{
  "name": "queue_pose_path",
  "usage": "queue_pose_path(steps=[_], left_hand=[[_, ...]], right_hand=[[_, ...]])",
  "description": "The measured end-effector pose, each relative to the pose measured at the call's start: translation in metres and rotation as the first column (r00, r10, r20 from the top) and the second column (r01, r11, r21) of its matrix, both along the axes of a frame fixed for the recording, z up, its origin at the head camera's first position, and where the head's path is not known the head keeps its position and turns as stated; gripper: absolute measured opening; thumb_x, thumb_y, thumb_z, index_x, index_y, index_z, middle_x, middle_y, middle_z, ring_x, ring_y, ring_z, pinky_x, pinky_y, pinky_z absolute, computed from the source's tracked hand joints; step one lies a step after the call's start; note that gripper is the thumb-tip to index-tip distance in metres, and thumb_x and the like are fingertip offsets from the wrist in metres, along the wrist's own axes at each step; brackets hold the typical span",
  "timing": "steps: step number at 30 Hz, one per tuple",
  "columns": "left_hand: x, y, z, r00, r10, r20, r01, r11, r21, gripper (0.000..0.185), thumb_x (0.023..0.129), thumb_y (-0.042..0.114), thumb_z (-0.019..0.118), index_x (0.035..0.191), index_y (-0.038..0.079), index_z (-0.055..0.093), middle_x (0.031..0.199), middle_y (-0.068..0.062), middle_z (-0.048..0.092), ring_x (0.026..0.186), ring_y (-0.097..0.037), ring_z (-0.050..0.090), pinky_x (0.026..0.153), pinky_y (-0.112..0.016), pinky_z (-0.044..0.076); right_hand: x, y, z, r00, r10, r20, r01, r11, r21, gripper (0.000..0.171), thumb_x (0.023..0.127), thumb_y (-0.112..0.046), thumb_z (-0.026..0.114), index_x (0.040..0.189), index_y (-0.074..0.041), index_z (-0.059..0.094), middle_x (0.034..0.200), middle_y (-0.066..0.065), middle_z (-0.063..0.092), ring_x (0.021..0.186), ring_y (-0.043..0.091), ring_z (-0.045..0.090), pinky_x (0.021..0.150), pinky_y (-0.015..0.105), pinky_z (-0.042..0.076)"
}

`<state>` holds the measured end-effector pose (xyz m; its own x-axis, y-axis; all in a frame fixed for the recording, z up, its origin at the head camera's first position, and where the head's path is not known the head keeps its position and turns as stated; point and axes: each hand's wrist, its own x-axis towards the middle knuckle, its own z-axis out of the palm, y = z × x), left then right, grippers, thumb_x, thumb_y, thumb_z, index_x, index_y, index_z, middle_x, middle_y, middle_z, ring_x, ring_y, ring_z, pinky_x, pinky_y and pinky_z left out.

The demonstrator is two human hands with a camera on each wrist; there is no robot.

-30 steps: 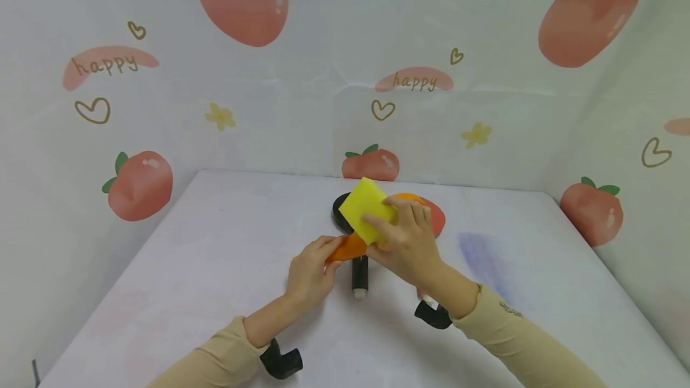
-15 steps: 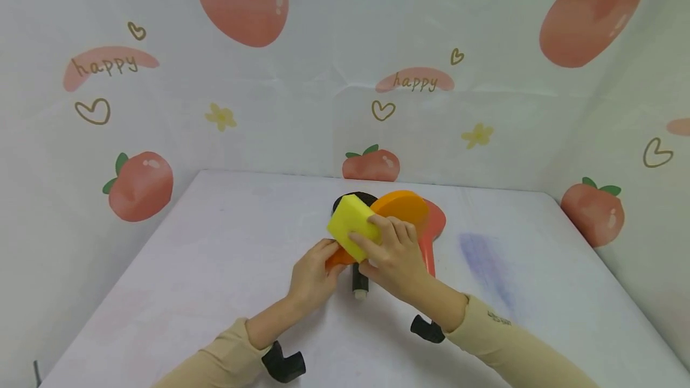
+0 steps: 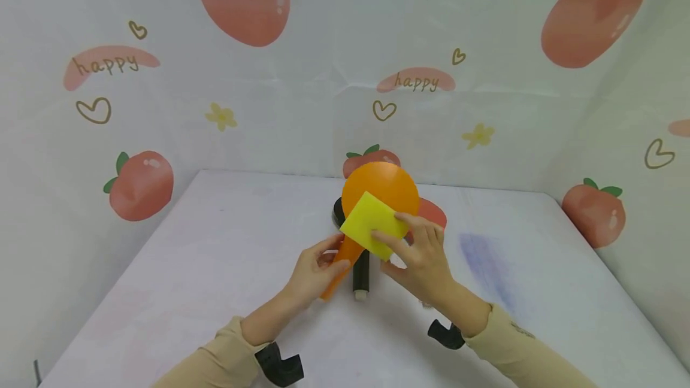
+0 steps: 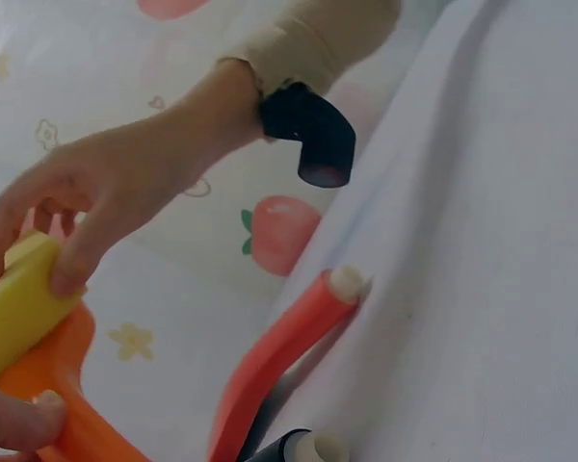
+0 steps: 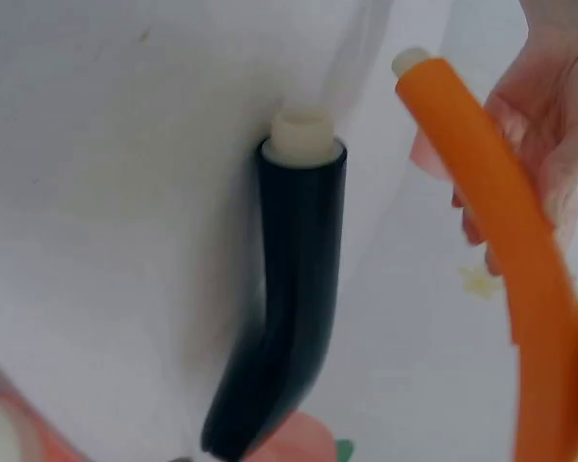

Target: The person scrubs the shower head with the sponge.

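Orange paddle [image 3: 380, 191] now raised upright above the counter [image 3: 215, 268] — half a second ago its round face lay tilted low, near the black paddle [image 3: 360, 271] and red paddle [image 3: 433, 213] still lying flat. Left hand [image 3: 312, 268] grips the orange handle, fingers curled round it. Right hand [image 3: 423, 253] pinches the yellow sponge [image 3: 373, 224] against the orange face — sponge has shifted right and higher. Tan sleeves; black wrist mounts visible.

Staged recording booth: white table [image 3: 215, 292] enclosed by a fruit-print backdrop [image 3: 162, 76].
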<state>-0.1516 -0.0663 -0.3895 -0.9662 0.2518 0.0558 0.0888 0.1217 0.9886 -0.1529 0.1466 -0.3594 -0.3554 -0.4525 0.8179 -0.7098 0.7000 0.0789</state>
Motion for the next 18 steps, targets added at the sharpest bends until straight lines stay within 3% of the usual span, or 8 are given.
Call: queue_pose_path(steps=[5, 9, 14, 18], left_hand=[[-0.001, -0.001, 0.003, 0.990, -0.051, 0.135, 0.035, 0.992, 0.120, 0.055, 0.090, 0.006, 0.059, 0.141, 0.001, 0.038, 0.131, -0.020, 0.047, 0.106, -0.024, 0.062, 0.087, -0.028, 0.054], [-0.001, -0.001, 0.005, 0.975, -0.074, 0.208, 0.033, 0.981, 0.191, 0.057, 0.092, 0.010, 0.057, 0.143, 0.000, 0.032, 0.131, -0.020, 0.045, 0.098, -0.011, 0.061, 0.084, -0.022, 0.052], [-0.001, -0.003, 0.003, 0.952, -0.172, 0.254, 0.089, 0.947, 0.309, 0.062, 0.095, 0.014, 0.053, 0.146, -0.001, 0.022, 0.139, -0.023, 0.039, 0.095, -0.004, 0.056, 0.084, -0.016, 0.051], [-0.001, -0.005, 0.003, 0.925, -0.310, 0.221, 0.212, 0.902, 0.377, 0.065, 0.096, 0.018, 0.052, 0.147, -0.001, 0.018, 0.137, -0.017, 0.044, 0.099, -0.006, 0.056, 0.087, -0.020, 0.050]], right_hand=[[-0.004, 0.013, -0.003, 1.000, 0.010, -0.010, -0.011, 0.996, -0.088, 0.024, 0.080, -0.019, 0.060, 0.104, -0.017, 0.065, 0.114, 0.026, 0.047, 0.105, 0.036, 0.042, 0.070, 0.044, 0.025], [-0.008, 0.022, -0.007, 1.000, 0.003, -0.008, -0.004, 0.985, -0.174, 0.023, 0.088, -0.026, 0.051, 0.103, -0.013, 0.064, 0.116, 0.028, 0.045, 0.109, 0.036, 0.040, 0.072, 0.046, 0.025], [-0.011, 0.027, -0.011, 0.997, 0.027, 0.068, -0.004, 0.947, -0.320, 0.027, 0.087, -0.030, 0.053, 0.102, -0.008, 0.062, 0.118, 0.031, 0.042, 0.108, 0.039, 0.040, 0.078, 0.048, 0.026], [-0.011, 0.024, -0.014, 0.979, 0.128, 0.158, -0.049, 0.902, -0.430, 0.031, 0.074, -0.011, 0.064, 0.104, -0.005, 0.057, 0.120, 0.030, 0.040, 0.112, 0.032, 0.041, 0.091, 0.035, 0.031]])
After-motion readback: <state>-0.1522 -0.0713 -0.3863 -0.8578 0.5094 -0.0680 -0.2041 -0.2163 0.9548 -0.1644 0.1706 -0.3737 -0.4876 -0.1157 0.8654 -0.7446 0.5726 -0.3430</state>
